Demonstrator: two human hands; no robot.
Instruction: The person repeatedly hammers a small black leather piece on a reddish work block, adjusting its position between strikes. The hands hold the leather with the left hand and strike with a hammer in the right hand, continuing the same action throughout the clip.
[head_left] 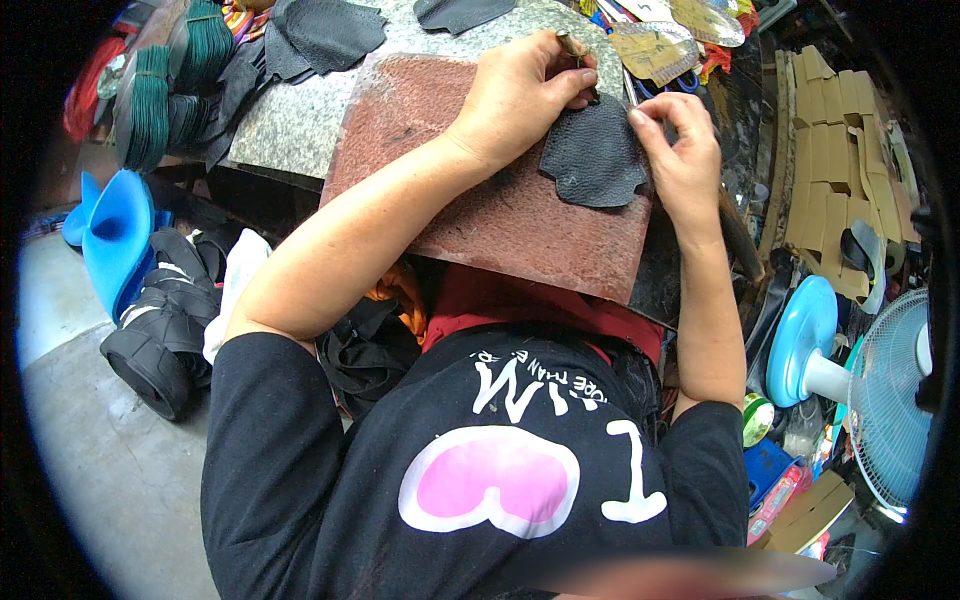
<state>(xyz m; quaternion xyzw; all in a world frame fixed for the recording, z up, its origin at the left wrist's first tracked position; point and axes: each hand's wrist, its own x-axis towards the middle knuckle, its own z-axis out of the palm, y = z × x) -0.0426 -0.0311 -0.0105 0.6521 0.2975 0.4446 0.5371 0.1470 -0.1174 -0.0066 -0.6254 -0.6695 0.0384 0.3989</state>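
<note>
A black grained leather piece (595,155) with a notched edge lies on a reddish-brown board (480,225). My left hand (525,95) is closed at the leather's upper edge, its thumb and fingers pinching a small, dark, narrow thing that I cannot make out. Just right of the leather is my right hand (685,145), thumb and forefinger pressed together near the upper right edge. Something thin and pale shows at those fingertips, too small to name.
The board rests on a speckled stone tabletop (290,125) with more black leather pieces (322,35). Green cord bundles (148,110) hang at the left. Shaped templates (655,52) lie at the far right. Folded cardboard (830,150) and a fan (895,400) stand to the right.
</note>
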